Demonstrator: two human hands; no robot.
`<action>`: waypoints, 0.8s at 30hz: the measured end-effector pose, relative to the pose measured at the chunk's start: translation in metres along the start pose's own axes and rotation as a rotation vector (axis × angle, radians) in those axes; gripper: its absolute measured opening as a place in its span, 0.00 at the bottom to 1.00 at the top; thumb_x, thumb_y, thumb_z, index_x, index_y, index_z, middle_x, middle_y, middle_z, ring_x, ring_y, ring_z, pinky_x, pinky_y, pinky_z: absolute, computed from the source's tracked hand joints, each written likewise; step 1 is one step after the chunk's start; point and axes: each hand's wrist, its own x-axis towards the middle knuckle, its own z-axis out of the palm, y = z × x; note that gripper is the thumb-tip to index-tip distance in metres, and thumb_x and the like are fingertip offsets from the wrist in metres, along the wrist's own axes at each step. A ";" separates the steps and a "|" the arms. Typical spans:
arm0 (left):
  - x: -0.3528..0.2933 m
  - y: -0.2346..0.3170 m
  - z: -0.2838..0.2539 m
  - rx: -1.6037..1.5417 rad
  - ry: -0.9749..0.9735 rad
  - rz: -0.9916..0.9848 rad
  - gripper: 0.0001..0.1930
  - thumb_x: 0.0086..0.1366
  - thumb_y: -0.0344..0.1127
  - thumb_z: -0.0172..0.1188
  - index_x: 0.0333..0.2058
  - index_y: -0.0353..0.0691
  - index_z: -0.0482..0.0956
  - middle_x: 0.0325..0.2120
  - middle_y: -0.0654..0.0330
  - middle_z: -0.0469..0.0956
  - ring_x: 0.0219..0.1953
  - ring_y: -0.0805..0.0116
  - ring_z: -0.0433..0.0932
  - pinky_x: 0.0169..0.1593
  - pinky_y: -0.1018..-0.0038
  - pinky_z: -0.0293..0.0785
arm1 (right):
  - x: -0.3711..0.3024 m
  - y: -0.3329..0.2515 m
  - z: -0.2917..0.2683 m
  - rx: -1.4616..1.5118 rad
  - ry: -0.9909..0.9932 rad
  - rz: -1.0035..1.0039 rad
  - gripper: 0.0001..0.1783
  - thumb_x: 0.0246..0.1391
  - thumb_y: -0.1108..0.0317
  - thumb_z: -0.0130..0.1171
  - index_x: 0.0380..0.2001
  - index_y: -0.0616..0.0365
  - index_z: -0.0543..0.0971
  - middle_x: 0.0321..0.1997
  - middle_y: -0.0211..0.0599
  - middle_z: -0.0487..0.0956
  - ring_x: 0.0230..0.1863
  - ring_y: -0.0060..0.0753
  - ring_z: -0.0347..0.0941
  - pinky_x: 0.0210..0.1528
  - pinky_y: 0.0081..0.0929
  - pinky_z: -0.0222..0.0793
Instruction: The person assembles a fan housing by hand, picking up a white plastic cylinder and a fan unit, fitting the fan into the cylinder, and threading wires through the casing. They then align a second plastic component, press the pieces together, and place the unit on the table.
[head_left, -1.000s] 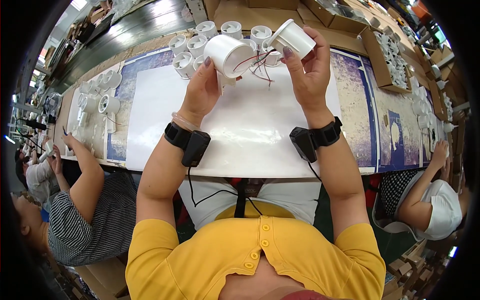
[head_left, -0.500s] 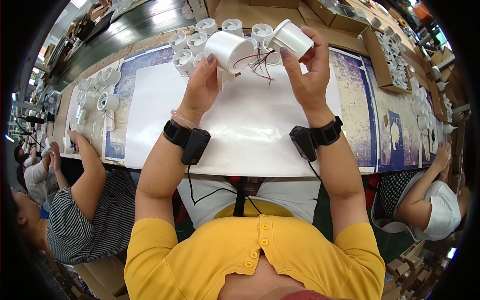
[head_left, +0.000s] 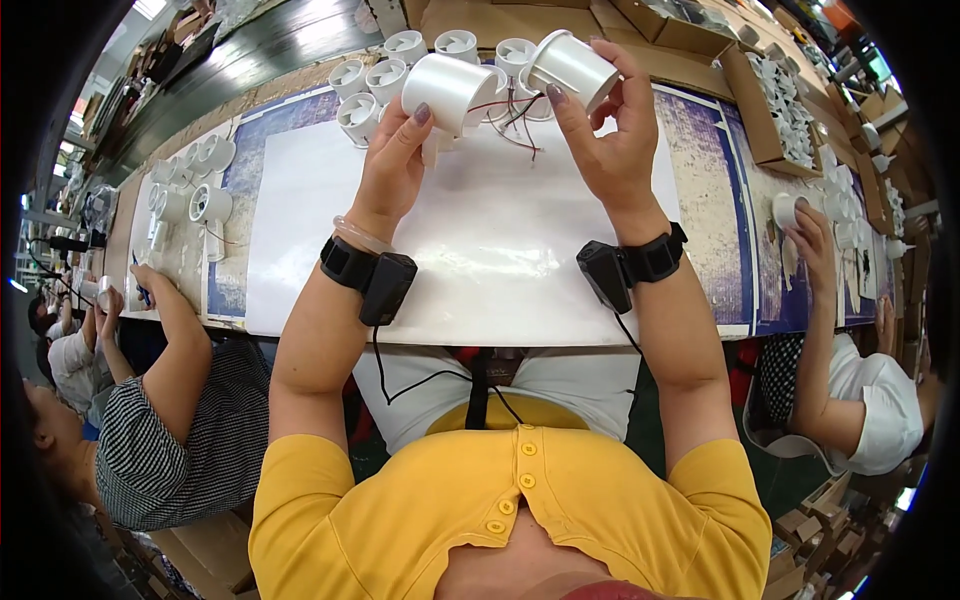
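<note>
Raised over the far part of the white work sheet (head_left: 460, 260), my left hand (head_left: 398, 160) is closed round a white cylindrical housing (head_left: 447, 93) with a short stem below it. My right hand (head_left: 612, 135) grips a white flanged cup (head_left: 572, 70), thumb on its near side and fingers behind. Thin red and dark wires (head_left: 518, 115) run between the two parts, their loose ends dangling. The inside of both parts is turned from view. Behind them stand several white fan housings (head_left: 385, 78) with blades inside, partly covered by my hands and the held parts.
At the right stands a cardboard box (head_left: 765, 120) of small white parts. A co-worker's hand (head_left: 815, 245) there holds a white ring-shaped part (head_left: 788, 210). On the left, more white housings (head_left: 210, 203) stand near another co-worker's arm (head_left: 180, 320).
Both held parts have shifted slightly left and up, and the left housing has turned a little. The co-worker at right has lifted a white part over the table.
</note>
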 end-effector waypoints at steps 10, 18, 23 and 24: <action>0.003 0.003 -0.006 0.063 -0.020 0.024 0.24 0.66 0.44 0.53 0.57 0.40 0.66 0.43 0.64 0.74 0.48 0.76 0.70 0.50 0.82 0.63 | 0.005 -0.003 -0.004 -0.009 0.002 -0.018 0.29 0.49 0.63 0.65 0.53 0.56 0.69 0.41 0.29 0.75 0.29 0.12 0.66 0.23 0.09 0.59; 0.003 0.001 0.004 0.095 0.018 -0.014 0.23 0.69 0.48 0.47 0.55 0.39 0.66 0.42 0.61 0.74 0.44 0.73 0.73 0.47 0.77 0.68 | -0.006 -0.010 0.016 -0.026 -0.040 0.047 0.31 0.49 0.63 0.66 0.54 0.59 0.65 0.46 0.34 0.73 0.36 0.16 0.71 0.26 0.12 0.67; 0.002 0.001 0.013 0.104 0.031 -0.068 0.24 0.71 0.52 0.42 0.54 0.39 0.63 0.43 0.58 0.74 0.43 0.69 0.75 0.48 0.70 0.73 | -0.014 -0.005 0.030 0.350 -0.052 0.441 0.36 0.48 0.63 0.65 0.56 0.62 0.59 0.52 0.43 0.68 0.43 0.27 0.73 0.36 0.21 0.76; 0.003 0.001 0.011 0.104 0.032 -0.067 0.24 0.71 0.52 0.42 0.54 0.39 0.63 0.43 0.58 0.74 0.43 0.69 0.75 0.48 0.70 0.73 | -0.014 -0.007 0.030 0.433 -0.079 0.560 0.37 0.49 0.63 0.65 0.56 0.63 0.57 0.53 0.45 0.67 0.45 0.30 0.74 0.39 0.24 0.77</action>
